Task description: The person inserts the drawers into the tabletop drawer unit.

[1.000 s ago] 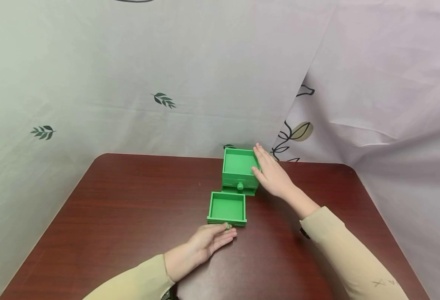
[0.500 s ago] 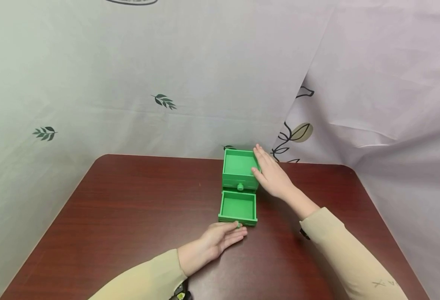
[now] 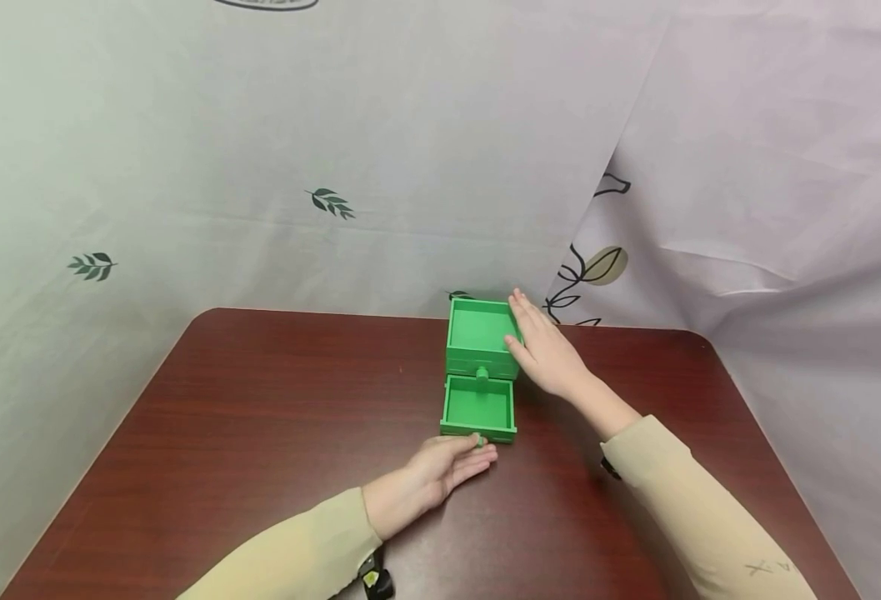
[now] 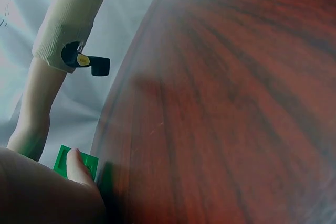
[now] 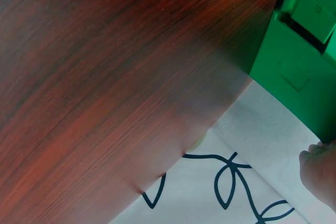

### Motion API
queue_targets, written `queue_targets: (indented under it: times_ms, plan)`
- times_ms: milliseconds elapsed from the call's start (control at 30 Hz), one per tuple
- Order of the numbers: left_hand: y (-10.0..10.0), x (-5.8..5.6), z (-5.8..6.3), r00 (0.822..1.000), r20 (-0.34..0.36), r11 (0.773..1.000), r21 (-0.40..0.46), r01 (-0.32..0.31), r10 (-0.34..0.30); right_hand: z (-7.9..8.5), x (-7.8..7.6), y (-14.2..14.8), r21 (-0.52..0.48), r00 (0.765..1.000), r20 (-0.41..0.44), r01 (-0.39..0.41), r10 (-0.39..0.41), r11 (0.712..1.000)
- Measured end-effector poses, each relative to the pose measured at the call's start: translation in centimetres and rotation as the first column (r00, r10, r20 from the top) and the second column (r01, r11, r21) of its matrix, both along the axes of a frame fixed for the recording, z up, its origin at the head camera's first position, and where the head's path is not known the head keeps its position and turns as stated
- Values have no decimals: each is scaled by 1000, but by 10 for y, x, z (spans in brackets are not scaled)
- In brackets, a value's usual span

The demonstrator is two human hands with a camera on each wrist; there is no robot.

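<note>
A small green drawer cabinet (image 3: 483, 323) with a tray-like top stands at the far side of the table. Its lower drawer (image 3: 478, 405) juts out of the front, with nothing inside. My left hand (image 3: 440, 467) pinches the round knob (image 3: 480, 441) of that drawer between thumb and fingers, palm turned up. Against the cabinet's right side rests my right hand (image 3: 548, 350), fingers straight and thumb over the top rim. An upper knob (image 3: 482, 374) shows above the drawer. In the right wrist view the cabinet's side (image 5: 294, 77) fills the right edge.
The brown wooden table (image 3: 297, 400) has a back edge just behind the cabinet. Pale cloth (image 3: 410, 150) with leaf prints hangs behind and beside it. Dark wrist-worn devices (image 3: 376, 577) show at the sleeves.
My left hand has brought the separate drawer rightward into line with the cabinet, then pushed it partway into the lower slot. My right hand has stayed against the cabinet's side.
</note>
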State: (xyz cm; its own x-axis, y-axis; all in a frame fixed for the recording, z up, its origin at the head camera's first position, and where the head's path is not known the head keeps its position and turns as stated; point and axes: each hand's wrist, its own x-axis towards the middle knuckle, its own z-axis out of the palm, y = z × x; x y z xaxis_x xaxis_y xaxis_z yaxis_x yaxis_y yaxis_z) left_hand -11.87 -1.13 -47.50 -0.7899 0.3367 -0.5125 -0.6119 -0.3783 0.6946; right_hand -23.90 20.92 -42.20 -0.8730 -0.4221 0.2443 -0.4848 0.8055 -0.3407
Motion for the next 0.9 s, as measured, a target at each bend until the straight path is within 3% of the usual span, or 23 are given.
queue_targets:
  times_ms: [900]
  plan:
    - [7,-12,2,999,-36,999,-47,-21,19,-1,-2,0,-12,1000,-14,-2,2,1000]
